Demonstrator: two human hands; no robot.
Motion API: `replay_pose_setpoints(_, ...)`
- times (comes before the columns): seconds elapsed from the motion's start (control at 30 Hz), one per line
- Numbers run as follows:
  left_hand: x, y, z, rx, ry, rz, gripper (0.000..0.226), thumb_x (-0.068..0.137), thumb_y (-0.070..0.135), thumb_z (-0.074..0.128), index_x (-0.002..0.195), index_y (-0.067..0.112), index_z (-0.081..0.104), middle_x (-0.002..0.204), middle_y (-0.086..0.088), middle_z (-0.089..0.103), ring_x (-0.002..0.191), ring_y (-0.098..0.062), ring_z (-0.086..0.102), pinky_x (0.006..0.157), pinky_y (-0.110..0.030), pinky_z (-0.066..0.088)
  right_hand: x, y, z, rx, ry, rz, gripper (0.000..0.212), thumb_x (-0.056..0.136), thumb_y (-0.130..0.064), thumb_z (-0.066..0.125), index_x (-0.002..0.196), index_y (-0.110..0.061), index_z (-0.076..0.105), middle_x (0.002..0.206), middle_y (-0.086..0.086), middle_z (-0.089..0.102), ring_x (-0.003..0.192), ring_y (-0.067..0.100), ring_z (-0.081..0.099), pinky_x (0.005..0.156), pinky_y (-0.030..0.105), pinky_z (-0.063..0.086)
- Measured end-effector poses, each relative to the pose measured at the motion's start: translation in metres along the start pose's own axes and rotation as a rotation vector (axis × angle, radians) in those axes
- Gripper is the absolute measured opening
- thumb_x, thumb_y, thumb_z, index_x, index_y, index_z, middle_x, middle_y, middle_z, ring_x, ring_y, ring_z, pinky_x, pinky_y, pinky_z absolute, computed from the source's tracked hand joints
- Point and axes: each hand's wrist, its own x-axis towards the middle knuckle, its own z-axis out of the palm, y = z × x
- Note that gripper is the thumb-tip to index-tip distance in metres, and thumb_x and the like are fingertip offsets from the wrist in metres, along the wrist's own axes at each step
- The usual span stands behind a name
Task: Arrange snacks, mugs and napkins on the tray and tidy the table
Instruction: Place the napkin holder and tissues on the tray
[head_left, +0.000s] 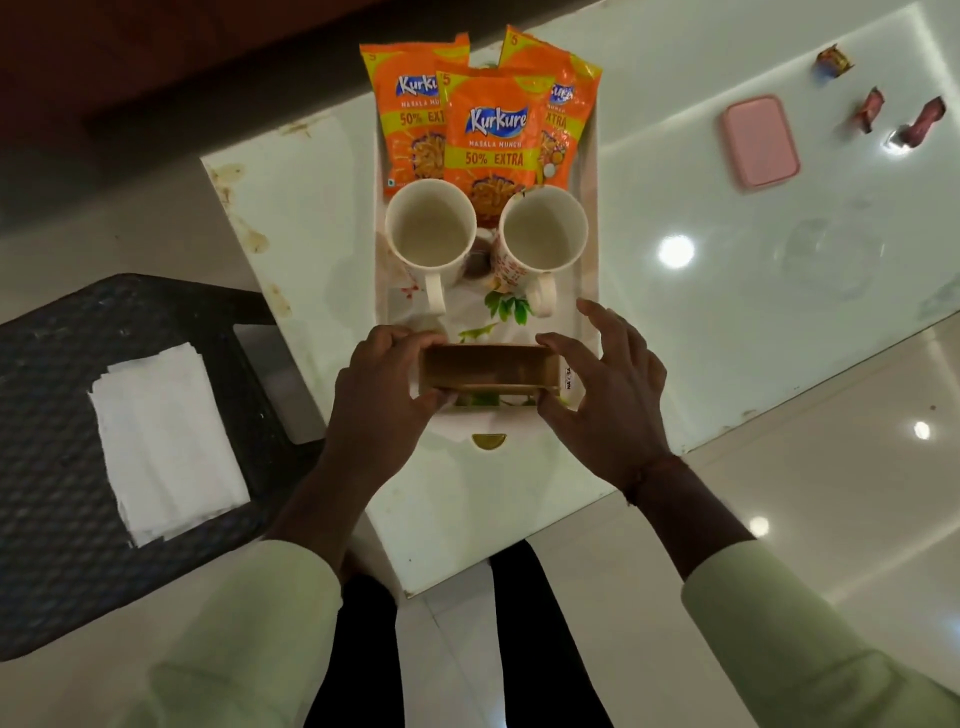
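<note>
Both hands (493, 395) grip a wooden holder (488, 370) before Kurkure Masala Munch packets (491, 135).

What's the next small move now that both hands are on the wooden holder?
Probably settle the wooden holder flat on the tray's near end and let go. Both the left hand and right hand grip it there, it looks empty, and the napkins wait on the black stool.

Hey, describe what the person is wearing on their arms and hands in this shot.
Both arms are in long, pale green sleeves that end partway along the forearm, leaving the wrists bare. The left hand is bare, with no ring or glove showing. The right hand is bare too, but a thin reddish-brown thread band circles its wrist. No watch is visible.
</note>
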Motion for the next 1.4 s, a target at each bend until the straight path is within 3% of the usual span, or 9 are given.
replay_pose_setpoints(0.3,-0.009,-0.004,0.002,-0.085,-0.029,-0.029,0.060,0.076,0.030,0.078,0.128,0.029,0.050,0.123,0.002,0.051,0.109,-0.020,0.055,0.092,-0.047,0.052,-0.006,0.001,0.006,0.036,0.021,0.045,0.062,0.077,-0.039,0.068,0.136,-0.036,0.049,0.157,0.004,0.027,0.144,0.031,0.025,0.111,0.060,0.027)
replay_pose_setpoints(0.43,-0.021,-0.004,-0.015,-0.088,0.028,-0.022,0.065,0.076,0.028,0.078,0.132,0.028,0.045,0.125,0.002,0.050,0.110,-0.018,0.054,0.090,-0.042,0.054,-0.026,-0.017,0.000,0.144,0.130,0.102,0.067,0.076,-0.033,0.072,0.138,-0.030,0.047,0.155,0.004,0.030,0.142,0.028,0.030,0.108,0.056,0.031)
replay_pose_setpoints(0.6,-0.049,-0.010,-0.056,-0.173,0.157,-0.054,0.054,0.085,0.034,0.069,0.133,0.029,0.044,0.132,0.007,0.047,0.114,-0.010,0.050,0.093,-0.032,0.048,-0.049,-0.073,-0.007,0.271,0.263,0.060,0.065,0.075,-0.032,0.072,0.135,-0.025,0.049,0.152,0.004,0.037,0.140,0.020,0.035,0.107,0.029,0.022)
replay_pose_setpoints(0.7,-0.068,-0.022,-0.082,-0.184,0.250,-0.078,0.052,0.087,0.032,0.067,0.134,0.025,0.045,0.135,0.004,0.046,0.120,-0.012,0.049,0.098,-0.035,0.047,-0.052,-0.115,-0.003,0.359,0.306,-0.004,0.062,0.076,-0.033,0.071,0.133,-0.024,0.051,0.150,0.005,0.040,0.140,0.014,0.036,0.108,0.015,0.025)
replay_pose_setpoints(0.73,-0.074,-0.029,-0.091,-0.165,0.289,-0.086,0.052,0.087,0.031,0.067,0.134,0.023,0.046,0.135,0.002,0.048,0.121,-0.014,0.049,0.099,-0.037,0.047,-0.052,-0.130,0.000,0.391,0.305,-0.016,0.062,0.075,-0.032,0.072,0.133,-0.023,0.051,0.149,0.005,0.040,0.140,0.014,0.036,0.109,0.021,0.032)
replay_pose_setpoints(0.8,-0.086,-0.043,-0.106,-0.134,0.357,-0.116,0.051,0.088,0.032,0.065,0.134,0.019,0.047,0.135,-0.001,0.049,0.120,-0.016,0.049,0.099,-0.037,0.046,-0.053,-0.157,0.010,0.441,0.289,-0.013,0.062,0.076,-0.033,0.072,0.133,-0.019,0.054,0.149,0.005,0.040,0.141,0.019,0.036,0.105,0.047,0.043)
replay_pose_setpoints(0.87,-0.096,-0.058,-0.117,-0.124,0.408,-0.162,0.049,0.089,0.033,0.063,0.133,0.018,0.048,0.135,-0.001,0.049,0.120,-0.016,0.048,0.099,-0.037,0.045,-0.052,-0.182,0.020,0.455,0.279,-0.006,0.063,0.077,-0.036,0.071,0.135,-0.018,0.053,0.149,0.003,0.039,0.141,0.020,0.036,0.102,0.056,0.043)
replay_pose_setpoints(1.17,-0.121,-0.131,-0.126,-0.124,0.538,-0.436,0.049,0.089,0.036,0.064,0.130,0.021,0.045,0.130,-0.006,0.050,0.117,-0.019,0.048,0.096,-0.044,0.050,-0.044,-0.267,0.082,0.523,0.095,0.076,0.067,0.080,-0.044,0.065,0.142,-0.028,0.043,0.149,-0.006,0.040,0.138,0.012,0.037,0.108,0.052,0.041)
replay_pose_setpoints(1.4,-0.118,-0.164,-0.112,-0.217,0.446,-0.613,0.063,0.088,0.038,0.065,0.141,0.017,0.038,0.136,-0.007,0.049,0.123,-0.022,0.049,0.099,-0.042,0.049,-0.043,-0.303,0.132,0.621,-0.044,0.390,0.073,0.084,-0.048,0.067,0.147,-0.031,0.035,0.147,-0.007,0.045,0.134,0.014,0.044,0.110,0.043,0.043)
